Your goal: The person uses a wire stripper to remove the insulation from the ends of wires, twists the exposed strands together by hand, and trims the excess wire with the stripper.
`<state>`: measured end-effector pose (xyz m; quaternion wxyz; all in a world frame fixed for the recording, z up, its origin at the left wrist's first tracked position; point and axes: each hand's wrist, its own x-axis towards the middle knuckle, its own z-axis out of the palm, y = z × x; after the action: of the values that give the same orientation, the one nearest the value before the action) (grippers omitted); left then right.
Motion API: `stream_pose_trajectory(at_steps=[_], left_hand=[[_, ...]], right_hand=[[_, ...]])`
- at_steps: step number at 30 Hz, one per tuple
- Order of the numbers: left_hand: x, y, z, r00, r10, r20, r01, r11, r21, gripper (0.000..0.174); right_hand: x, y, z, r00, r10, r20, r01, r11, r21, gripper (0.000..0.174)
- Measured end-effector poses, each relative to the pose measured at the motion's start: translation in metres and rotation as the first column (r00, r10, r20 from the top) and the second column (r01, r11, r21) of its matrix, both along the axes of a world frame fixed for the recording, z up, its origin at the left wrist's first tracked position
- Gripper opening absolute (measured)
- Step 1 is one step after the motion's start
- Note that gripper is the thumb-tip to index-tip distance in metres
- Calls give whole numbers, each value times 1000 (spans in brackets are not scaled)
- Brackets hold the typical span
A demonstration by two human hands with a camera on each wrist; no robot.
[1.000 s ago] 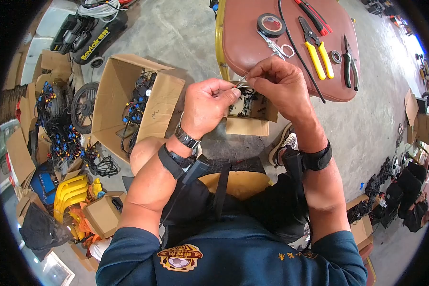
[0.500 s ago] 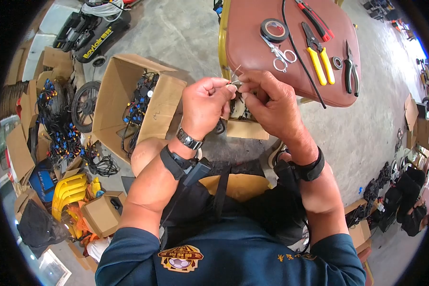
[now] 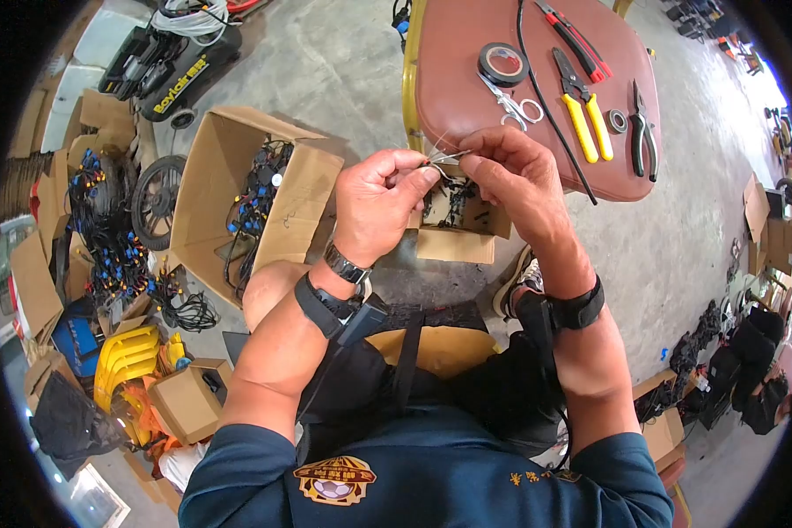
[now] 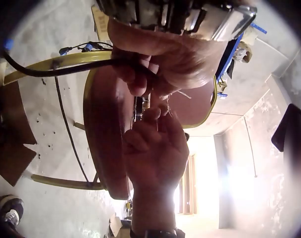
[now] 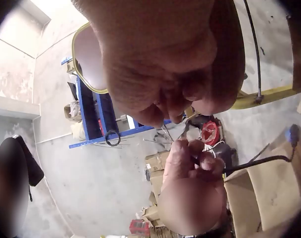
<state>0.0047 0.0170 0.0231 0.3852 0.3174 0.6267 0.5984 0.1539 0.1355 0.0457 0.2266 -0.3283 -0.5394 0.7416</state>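
My left hand (image 3: 380,198) grips the end of a black cable (image 4: 66,71), pinched between thumb and forefinger. From its tip several thin pale wires (image 3: 447,157) fan out toward the right. The right hand (image 3: 526,183) pinches wire ends between thumb and forefinger, close beside the left fingertips. In the left wrist view the cable runs back out of the left hand, and the right hand (image 4: 158,156) faces it. The right wrist view shows the left hand (image 5: 190,183) with wires (image 5: 170,134) rising from its fingertips; the right fingertips partly hide them.
A red-brown padded seat (image 3: 466,97) holds black tape (image 3: 485,66), scissors (image 3: 505,100), yellow-handled wire strippers (image 3: 579,128), a red-handled tool (image 3: 581,44), black pliers (image 3: 640,112) and a black cord (image 3: 554,125). Below the hands is a small carton (image 3: 455,246); a larger cable-filled box (image 3: 295,207) stands left.
The right hand came down close beside the left, then shifted slightly right and up with wire ends between its fingers. The wires now spread wider. The left hand has barely moved.
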Motion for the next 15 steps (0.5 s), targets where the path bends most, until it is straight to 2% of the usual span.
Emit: stream_pose_trajectory(at_steps=[7,10,13,15], left_hand=[[0,-1,0,998,-53,-34,50,996,-69,14],[4,1,6,1000,-23,1,23,999,-47,9],[4,0,6,999,-35,-18,35,998,-46,9],[4,0,5,998,-56,-3,56,998,-26,9]], right_hand=[[1,4,-9,1000,4,6,-4,998,66,10],[1,2,-11,1000,-22,-4,22,987,161,10],[0,1,-10,999,-37,10,35,986,162,11],[0,2,-7,999,-42,-1,42,997,72,11]])
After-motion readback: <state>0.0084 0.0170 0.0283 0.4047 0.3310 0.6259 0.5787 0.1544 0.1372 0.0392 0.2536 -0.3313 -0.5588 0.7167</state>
